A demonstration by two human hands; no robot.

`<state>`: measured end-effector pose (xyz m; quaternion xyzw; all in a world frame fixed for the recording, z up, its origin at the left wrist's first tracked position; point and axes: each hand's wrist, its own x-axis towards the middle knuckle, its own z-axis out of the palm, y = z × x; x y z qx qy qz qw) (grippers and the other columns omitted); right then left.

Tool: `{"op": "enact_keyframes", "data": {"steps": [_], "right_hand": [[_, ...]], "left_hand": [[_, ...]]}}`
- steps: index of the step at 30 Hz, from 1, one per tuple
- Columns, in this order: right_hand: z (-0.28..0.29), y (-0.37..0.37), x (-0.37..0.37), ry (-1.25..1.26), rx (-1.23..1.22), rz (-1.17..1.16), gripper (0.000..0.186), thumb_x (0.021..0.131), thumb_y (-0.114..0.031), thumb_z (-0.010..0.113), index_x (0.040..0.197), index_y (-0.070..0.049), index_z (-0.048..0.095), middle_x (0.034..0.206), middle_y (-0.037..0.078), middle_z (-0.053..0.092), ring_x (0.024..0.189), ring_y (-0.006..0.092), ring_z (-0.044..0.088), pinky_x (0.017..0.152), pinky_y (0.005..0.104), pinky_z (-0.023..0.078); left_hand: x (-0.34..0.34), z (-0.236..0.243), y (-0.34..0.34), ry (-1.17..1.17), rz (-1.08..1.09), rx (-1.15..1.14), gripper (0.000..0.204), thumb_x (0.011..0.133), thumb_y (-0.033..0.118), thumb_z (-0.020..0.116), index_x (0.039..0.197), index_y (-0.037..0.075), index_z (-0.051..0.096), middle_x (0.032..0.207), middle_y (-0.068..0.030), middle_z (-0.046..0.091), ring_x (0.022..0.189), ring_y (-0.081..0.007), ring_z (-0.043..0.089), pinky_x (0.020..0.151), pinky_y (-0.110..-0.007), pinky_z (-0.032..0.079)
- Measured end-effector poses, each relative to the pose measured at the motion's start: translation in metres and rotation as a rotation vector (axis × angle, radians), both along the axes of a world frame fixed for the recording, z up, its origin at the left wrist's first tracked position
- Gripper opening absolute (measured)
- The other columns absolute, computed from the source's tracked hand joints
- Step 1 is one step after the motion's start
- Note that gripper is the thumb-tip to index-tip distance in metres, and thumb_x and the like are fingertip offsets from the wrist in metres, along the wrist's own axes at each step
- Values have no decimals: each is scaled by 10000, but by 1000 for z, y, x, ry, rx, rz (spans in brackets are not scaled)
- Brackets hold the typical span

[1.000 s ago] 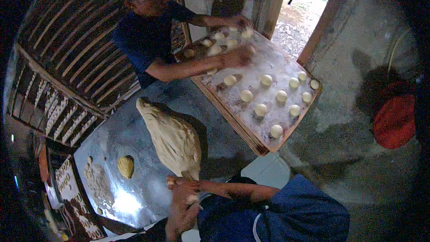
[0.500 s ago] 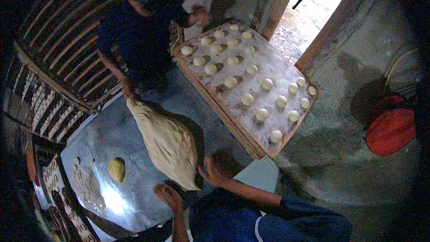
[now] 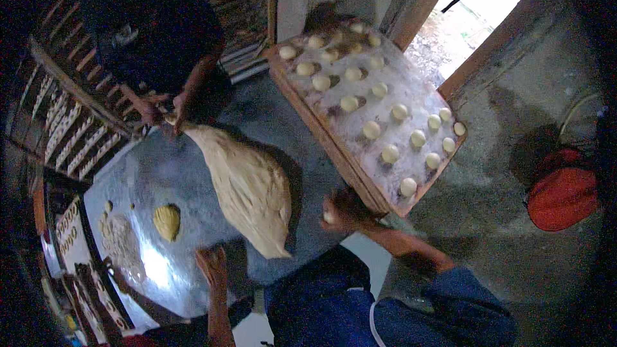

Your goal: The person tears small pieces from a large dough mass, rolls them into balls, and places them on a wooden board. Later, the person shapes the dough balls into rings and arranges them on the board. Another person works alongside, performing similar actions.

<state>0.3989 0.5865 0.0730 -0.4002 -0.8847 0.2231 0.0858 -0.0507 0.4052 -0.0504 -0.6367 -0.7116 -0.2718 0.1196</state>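
A large pale mass of dough (image 3: 247, 180) lies stretched across the grey table, its pointed near end towards me. My right hand (image 3: 349, 211) is to the right of it, beside the near edge of the wooden board (image 3: 321, 130). Its fingers are curled round a small pale dough ball (image 3: 329, 217) that barely shows. On the other side, my left hand (image 3: 211, 262) is over the tabletop, apart from the dough, with its fingers folded in; whatever they hold is hidden. Many round dough balls (image 3: 371, 130) sit spaced on the floured board.
Across the table a person's hands (image 3: 164, 114) grip the dough's far tip. A yellowish lump (image 3: 167, 222) and a floury patch (image 3: 122, 247) lie on the left of the table (image 3: 193, 205). Racks with small pieces (image 3: 67, 128) stand far left; a red bag (image 3: 561, 191) is at right.
My hands have moved apart, the right towards the board, the left away from the dough. The other person has shifted left and now has both hands at the dough's far tip.
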Motion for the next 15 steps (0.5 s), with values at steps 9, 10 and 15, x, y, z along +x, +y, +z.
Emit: {"op": "enact_keyframes", "data": {"steps": [9, 10, 15], "right_hand": [[-68, -35, 5, 432, -270, -146, 482, 768, -154, 800, 1147, -10, 538, 881, 156, 609, 926, 335, 614, 852, 439, 481], [-78, -6, 0, 386, -18, -183, 475, 761, -146, 802, 1144, -18, 552, 884, 151, 607, 909, 326, 616, 848, 439, 480], [-51, -57, -82, 351, 111, -220, 584, 764, -139, 805, 1243, -9, 498, 909, 155, 582, 822, 334, 605, 795, 418, 490]], "left_hand": [[27, 58, 15, 191, -88, -37, 271, 863, 107, 679, 1041, -41, 539, 993, -252, 548, 903, -458, 528, 797, -551, 452], [37, 61, 23, 21, -16, -72, 267, 872, 112, 673, 1050, -39, 543, 1012, -258, 554, 921, -454, 534, 825, -558, 450], [90, 75, 11, -504, 114, -240, 245, 918, 158, 643, 1055, -26, 557, 1045, -253, 566, 948, -433, 548, 907, -562, 429]]}}
